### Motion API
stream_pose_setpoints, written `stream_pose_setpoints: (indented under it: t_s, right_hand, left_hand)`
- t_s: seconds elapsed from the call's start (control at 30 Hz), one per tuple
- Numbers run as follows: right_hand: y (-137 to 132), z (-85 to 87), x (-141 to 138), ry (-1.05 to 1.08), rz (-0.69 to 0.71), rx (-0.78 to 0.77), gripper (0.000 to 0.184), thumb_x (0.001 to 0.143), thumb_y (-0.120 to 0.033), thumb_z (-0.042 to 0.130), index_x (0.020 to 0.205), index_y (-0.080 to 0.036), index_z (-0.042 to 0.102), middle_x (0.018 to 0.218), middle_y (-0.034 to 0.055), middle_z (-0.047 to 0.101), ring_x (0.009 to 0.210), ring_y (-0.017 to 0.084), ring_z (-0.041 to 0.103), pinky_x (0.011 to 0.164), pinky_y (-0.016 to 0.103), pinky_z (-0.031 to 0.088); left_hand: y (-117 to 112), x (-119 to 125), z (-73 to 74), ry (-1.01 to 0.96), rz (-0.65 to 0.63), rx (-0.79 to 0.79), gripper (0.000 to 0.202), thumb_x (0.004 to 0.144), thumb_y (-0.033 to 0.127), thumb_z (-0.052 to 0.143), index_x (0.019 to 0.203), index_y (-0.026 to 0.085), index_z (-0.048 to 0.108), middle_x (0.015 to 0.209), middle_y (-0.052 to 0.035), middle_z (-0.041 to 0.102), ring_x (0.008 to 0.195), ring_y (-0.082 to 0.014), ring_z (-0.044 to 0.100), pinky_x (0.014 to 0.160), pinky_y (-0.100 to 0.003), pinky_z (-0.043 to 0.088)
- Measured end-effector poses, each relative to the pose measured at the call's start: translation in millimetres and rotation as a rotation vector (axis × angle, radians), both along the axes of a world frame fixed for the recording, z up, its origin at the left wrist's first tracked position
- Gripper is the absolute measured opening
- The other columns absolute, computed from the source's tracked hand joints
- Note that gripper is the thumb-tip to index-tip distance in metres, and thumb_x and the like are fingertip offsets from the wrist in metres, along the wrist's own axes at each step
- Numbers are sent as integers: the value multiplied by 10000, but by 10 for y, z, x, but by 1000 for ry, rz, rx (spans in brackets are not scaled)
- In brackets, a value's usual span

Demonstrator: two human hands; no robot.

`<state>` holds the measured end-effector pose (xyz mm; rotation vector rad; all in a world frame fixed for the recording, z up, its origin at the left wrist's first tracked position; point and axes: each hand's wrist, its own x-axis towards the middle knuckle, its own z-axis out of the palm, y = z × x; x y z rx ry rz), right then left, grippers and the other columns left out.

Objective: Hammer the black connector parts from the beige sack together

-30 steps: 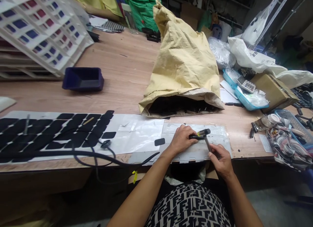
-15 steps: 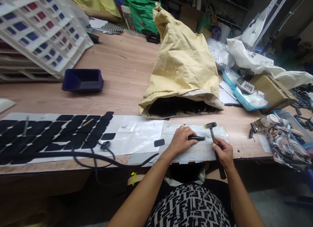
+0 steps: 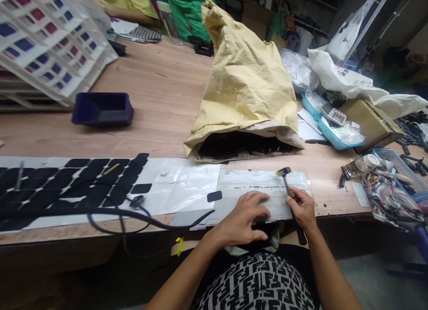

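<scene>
My left hand is over the front edge of a grey board, fingers spread and nothing seen in them. Below it, a dark opening with a pale bag rim shows at the table edge. In my right hand is a small hammer, gripped by its handle, head up over the board's right part. One black rounded pad lies left of my left hand, where a white sheet meets the board. Behind the board, a yellow sack lies with its mouth toward me, dark pieces inside.
Rows of black pads lie on the white sheet, crossed by a black cable. Farther back are a purple tray and a white crate. On the right are blue baskets, a jar and a cloth.
The black cylindrical piece that my left hand held on the board is gone from view. That hand has moved toward me and opened. The right hand still holds the hammer.
</scene>
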<state>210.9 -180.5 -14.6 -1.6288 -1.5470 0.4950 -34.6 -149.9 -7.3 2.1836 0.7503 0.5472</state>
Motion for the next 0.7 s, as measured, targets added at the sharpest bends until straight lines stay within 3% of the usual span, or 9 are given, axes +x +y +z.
stream_pose_setpoints:
  t_s: [0.07, 0.17, 0.23, 0.3, 0.5, 0.7]
  right_hand:
    - [0, -15, 1, -9, 2, 5, 320, 836, -256, 650, 1142, -228, 741, 798, 12, 629, 731, 172, 591, 728, 324, 529]
    - [-3, -31, 2, -16, 7, 11, 330, 831, -251, 650, 1149, -226, 738, 810, 19, 634, 741, 176, 598, 730, 329, 536]
    - [-6, -35, 3, -21, 13, 13, 335, 834, -250, 647, 1155, -222, 736, 812, 23, 633, 746, 179, 601, 727, 333, 538]
    - [-9, -32, 2, -29, 15, 16, 336, 836, -248, 645, 1158, -220, 736, 811, 24, 632, 744, 180, 602, 725, 337, 540]
    - [-18, 3, -20, -15, 10, 10, 334, 833, -241, 645, 1153, -218, 738, 823, 27, 634, 743, 178, 606, 723, 338, 545]
    - [-19, 14, -27, -28, 8, 8, 334, 833, -240, 643, 1153, -217, 737, 812, 26, 633, 734, 179, 605, 716, 340, 546]
  left_hand:
    - [164, 8, -5, -61, 145, 31, 351, 750, 355, 789, 1072, 251, 692, 1291, -81, 597, 1226, -296, 495, 1061, -467, 408]
    - [525, -16, -5, -90, 529, 139, 314, 880, 286, 619, 1188, 225, 647, 1183, -88, 637, 1127, -271, 548, 1013, -435, 436]
    - [780, -60, -7, -36, 773, 212, 326, 899, 268, 564, 1207, 195, 641, 1183, -112, 628, 1120, -290, 540, 1012, -446, 423]
    - [995, -105, -22, 61, 924, 236, 347, 892, 280, 561, 1208, 168, 649, 1174, -136, 626, 1121, -317, 523, 1007, -458, 411]
    - [1314, -78, -89, 310, 974, 157, 349, 849, 371, 609, 1139, 198, 700, 1166, -150, 639, 1164, -392, 469, 981, -511, 388]
    - [1274, -76, -9, 338, 983, 145, 403, 769, 390, 673, 1131, 213, 685, 1160, -146, 628, 1167, -400, 470, 989, -522, 383]
